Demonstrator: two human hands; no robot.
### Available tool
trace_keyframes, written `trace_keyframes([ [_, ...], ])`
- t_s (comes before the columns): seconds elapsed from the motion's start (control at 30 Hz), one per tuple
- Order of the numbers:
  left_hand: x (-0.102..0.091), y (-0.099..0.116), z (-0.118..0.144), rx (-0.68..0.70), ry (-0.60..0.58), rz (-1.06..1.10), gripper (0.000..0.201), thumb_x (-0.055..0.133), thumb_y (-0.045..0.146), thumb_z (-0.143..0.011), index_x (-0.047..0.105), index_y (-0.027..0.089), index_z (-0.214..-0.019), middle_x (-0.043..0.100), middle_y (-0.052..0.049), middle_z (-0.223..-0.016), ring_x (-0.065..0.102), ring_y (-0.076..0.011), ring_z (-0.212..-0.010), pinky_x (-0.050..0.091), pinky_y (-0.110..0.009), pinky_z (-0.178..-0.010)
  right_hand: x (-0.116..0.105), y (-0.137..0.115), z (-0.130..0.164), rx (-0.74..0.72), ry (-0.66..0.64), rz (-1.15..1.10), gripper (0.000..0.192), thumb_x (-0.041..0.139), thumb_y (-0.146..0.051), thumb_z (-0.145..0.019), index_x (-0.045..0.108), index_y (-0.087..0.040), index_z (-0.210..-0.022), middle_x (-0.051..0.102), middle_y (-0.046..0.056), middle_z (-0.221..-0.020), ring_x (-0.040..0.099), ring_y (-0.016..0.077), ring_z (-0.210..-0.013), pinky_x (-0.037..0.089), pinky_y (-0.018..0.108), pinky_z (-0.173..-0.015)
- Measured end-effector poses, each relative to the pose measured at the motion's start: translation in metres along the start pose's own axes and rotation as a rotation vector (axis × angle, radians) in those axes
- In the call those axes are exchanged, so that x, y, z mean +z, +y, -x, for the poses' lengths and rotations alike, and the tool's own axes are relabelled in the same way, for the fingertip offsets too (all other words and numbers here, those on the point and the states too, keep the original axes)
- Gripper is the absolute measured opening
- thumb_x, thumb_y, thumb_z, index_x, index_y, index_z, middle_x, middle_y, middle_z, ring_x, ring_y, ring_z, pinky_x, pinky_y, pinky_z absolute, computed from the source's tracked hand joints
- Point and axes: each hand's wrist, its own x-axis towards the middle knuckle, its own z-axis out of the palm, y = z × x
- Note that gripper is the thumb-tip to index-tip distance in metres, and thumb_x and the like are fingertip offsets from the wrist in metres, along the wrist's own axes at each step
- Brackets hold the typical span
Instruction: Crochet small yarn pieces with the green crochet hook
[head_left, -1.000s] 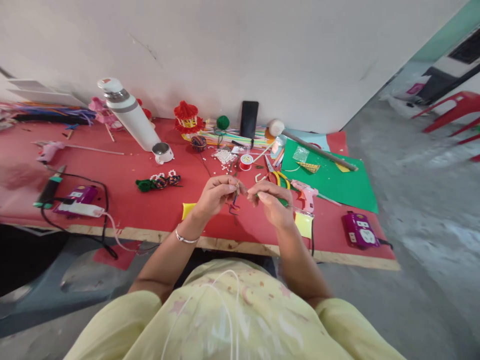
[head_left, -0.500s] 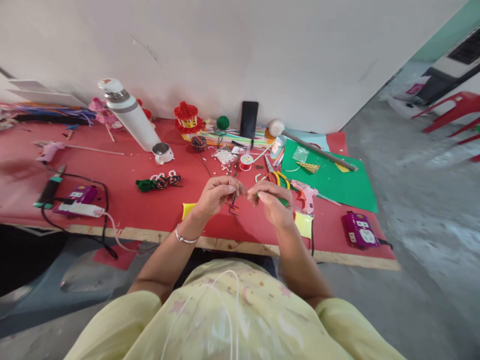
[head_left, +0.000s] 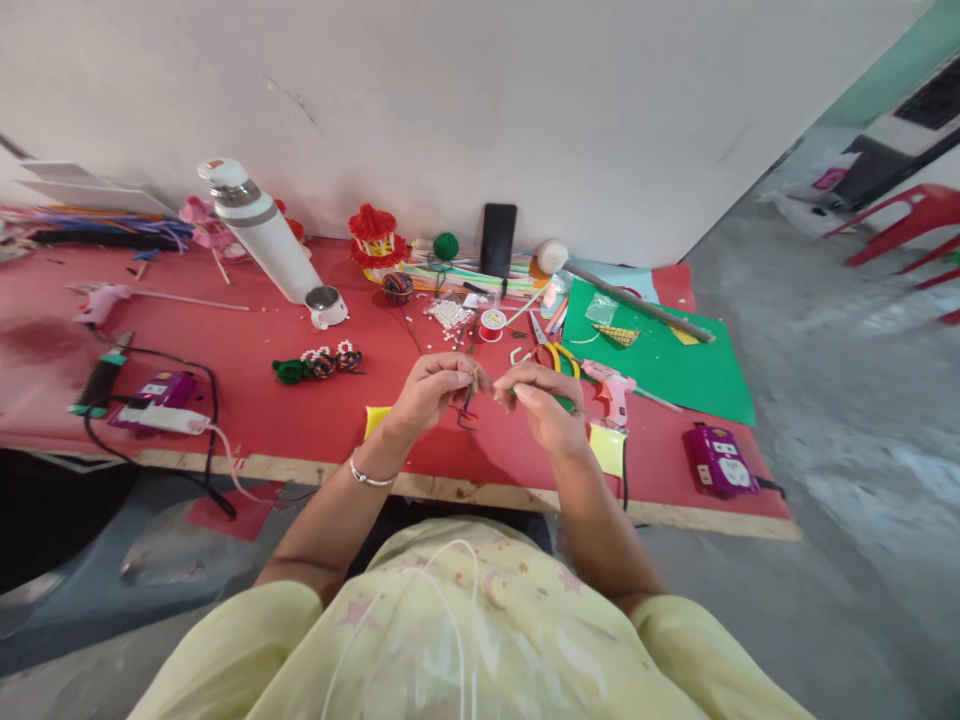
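Left hand (head_left: 429, 392) and right hand (head_left: 546, 398) pinch a small beaded wire piece (head_left: 469, 396), fingertips closed narrow, just left of the pink glue gun (head_left: 613, 392).

White flask (head_left: 259, 232), steel cup (head_left: 325, 304), green sheet (head_left: 667, 362), pink glue gun (head_left: 613, 389), purple socket (head_left: 720, 461).

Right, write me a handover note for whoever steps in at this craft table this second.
Left hand: raised over the near table edge, fingers pinched on a small wire piece whose dark ends hang down.
Right hand: pinched at the same piece from the other side; something green shows under the fingers, too small to tell what.
Nearby: pliers and glue gun just beyond the right hand, red thread spool and loose white beads further back, a beaded strand to the left.
Done: one beaded strand lies on the red table.
Left: the piece in hand looks unfinished.
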Motion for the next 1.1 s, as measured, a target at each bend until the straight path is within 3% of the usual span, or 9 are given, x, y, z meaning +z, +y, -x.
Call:
trace_keyframes([
  [0.67, -0.0014, 0.0003, -0.002, 0.004, -0.049, 0.007, 0.019, 0.069, 0.031, -0.072, 0.073, 0.015, -0.063, 0.07, -0.009, -0.071, 0.061, -0.0171, -0.066, 0.042, -0.028, -0.06, -0.0011, 0.0022, -0.0011, 0.012, -0.005, -0.022, 0.016, 0.067, -0.026, -0.088, 0.083, -0.023, -0.088, 0.075, 0.003, -0.077, 0.065, 0.0147, -0.064, 0.052, 0.029, -0.058],
  [1.1, -0.001, 0.0015, -0.0055, -0.011, -0.068, 0.078, 0.02, 0.064, 0.03, -0.07, 0.07, 0.013, -0.061, 0.069, -0.009, -0.066, 0.058, -0.015, -0.057, 0.04, -0.026, -0.052, 0.0007, 0.0039, -0.0039, 0.005, 0.005, -0.094, 0.018, 0.065, -0.023, -0.088, 0.083, -0.023, -0.089, 0.075, 0.003, -0.076, 0.065, 0.0147, -0.064, 0.05, 0.028, -0.057],
])
